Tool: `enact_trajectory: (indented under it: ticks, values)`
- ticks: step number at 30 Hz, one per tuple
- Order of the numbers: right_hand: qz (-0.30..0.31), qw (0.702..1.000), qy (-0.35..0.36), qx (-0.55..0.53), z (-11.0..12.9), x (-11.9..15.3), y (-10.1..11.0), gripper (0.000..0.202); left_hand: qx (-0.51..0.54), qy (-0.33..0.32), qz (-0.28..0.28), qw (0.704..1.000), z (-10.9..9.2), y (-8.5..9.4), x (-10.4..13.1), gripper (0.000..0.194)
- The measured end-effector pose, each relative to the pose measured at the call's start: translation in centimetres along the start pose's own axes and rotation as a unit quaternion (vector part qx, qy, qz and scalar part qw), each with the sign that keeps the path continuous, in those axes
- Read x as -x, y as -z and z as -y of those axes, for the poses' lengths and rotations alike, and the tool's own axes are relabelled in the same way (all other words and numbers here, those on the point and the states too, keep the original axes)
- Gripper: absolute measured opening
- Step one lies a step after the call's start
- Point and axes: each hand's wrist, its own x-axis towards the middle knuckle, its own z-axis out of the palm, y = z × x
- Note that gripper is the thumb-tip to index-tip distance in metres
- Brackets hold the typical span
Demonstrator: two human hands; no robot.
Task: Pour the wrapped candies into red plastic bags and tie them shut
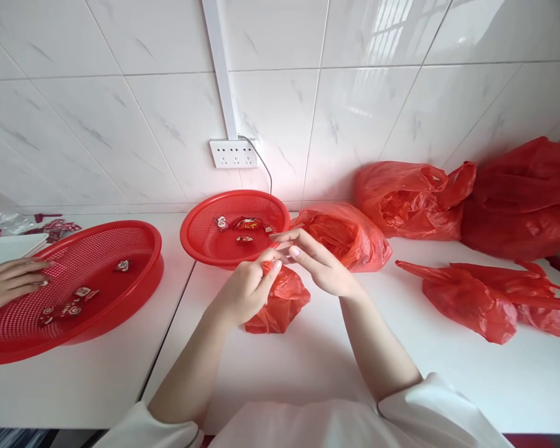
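A small red plastic bag (282, 302) stands bunched on the white table in front of me. My left hand (247, 283) grips its gathered top between thumb and fingers. Over the bag, my right hand (320, 264) has its fingers stretched out toward the left fingertips, seemingly touching them, and nothing shows in it. What the bag contains is hidden. Just behind my hands is a round red basket (193, 239) with a few wrapped candies (245, 239) in it.
At left, another person's hand (16, 283) reaches over a larger red basket (140, 280) holding several wrapped candies (70, 309). Filled red bags (410, 205) line the wall at right, and small tied bags (471, 302) lie nearer. A socket strip (234, 154) is on the tiled wall.
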Motion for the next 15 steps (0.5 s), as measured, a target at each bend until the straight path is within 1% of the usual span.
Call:
enact_trajectory:
  ticks: [1, 2, 3, 5, 7, 10, 13, 15]
  values:
    - [0.012, 1.0, -0.022, 0.001, -0.2, -0.1, -0.2, 0.029, -0.061, -0.043, -0.038, 0.997, -0.1, 0.0, 0.0, 0.028]
    - [0.02, 0.999, -0.038, 0.007, -0.4, -0.2, -0.4, 0.031, -0.099, -0.09, -0.068, 0.989, 0.0, 0.0, -0.2, 0.025]
    - [0.022, 0.998, -0.049, 0.015, -0.5, -0.3, -0.4, 0.032, -0.115, -0.137, -0.089, 0.98, 0.1, 0.0, -0.3, 0.023]
    - [0.016, 0.998, -0.057, 0.025, -0.8, -0.4, -0.3, 0.034, -0.108, -0.217, -0.109, 0.964, 0.5, 0.1, -0.8, 0.022]
    - [0.01, 0.998, -0.054, 0.015, -1.1, -0.5, -0.1, 0.036, -0.087, -0.26, -0.103, 0.956, 1.0, 0.1, -1.2, 0.024]
    - [0.011, 0.999, -0.03, -0.017, -1.6, -0.8, 0.2, 0.029, -0.065, -0.27, -0.092, 0.956, 1.8, -0.1, -1.6, 0.033]
    - [-0.025, 1.0, -0.017, -0.001, -1.9, -0.9, 0.4, 0.023, -0.108, -0.249, -0.13, 0.954, 2.5, 0.1, -1.7, 0.042]
    - [-0.058, 0.998, -0.021, 0.015, -1.7, -0.9, 0.7, 0.024, -0.155, -0.208, -0.152, 0.954, 2.9, 0.6, -1.7, 0.043]
